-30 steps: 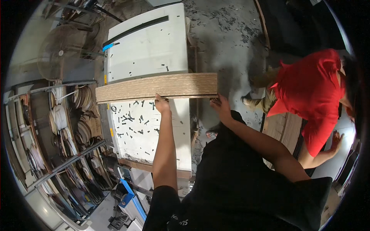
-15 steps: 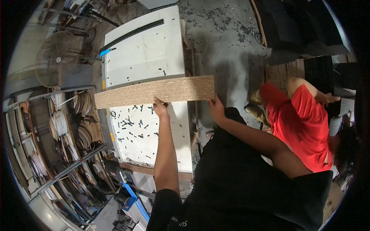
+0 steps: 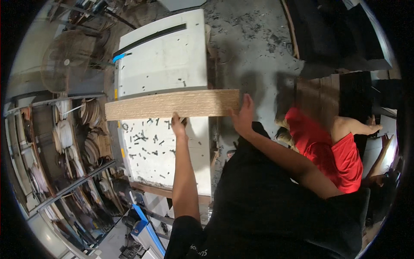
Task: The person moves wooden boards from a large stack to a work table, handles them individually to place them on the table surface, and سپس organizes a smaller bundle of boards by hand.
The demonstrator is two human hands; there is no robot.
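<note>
A long stack of thin tan boards [image 3: 151,105] lies crosswise over a white-topped table [image 3: 168,60], its layered edges facing up. It overhangs the table on both sides. My left hand [image 3: 179,126] is at the stack's near side, thumb against the edge and the other fingers curled under, partly hidden. Beside the stack's right end is my right hand [image 3: 244,117], open, its fingers stretched out along the end and its thumb near the lower corner.
Small black scraps [image 3: 146,142] litter the tabletop. A long black strip [image 3: 151,39] and a blue-handled tool [image 3: 119,57] lie at the far end. Left stands a rack of edging coils [image 3: 64,136]; a fan [image 3: 67,62] is behind. A person in red [image 3: 327,146] works at right.
My right hand has loosened from the stack's lower right corner and spread flat by its end. My left hand stays at the near side. The person in red has shifted.
</note>
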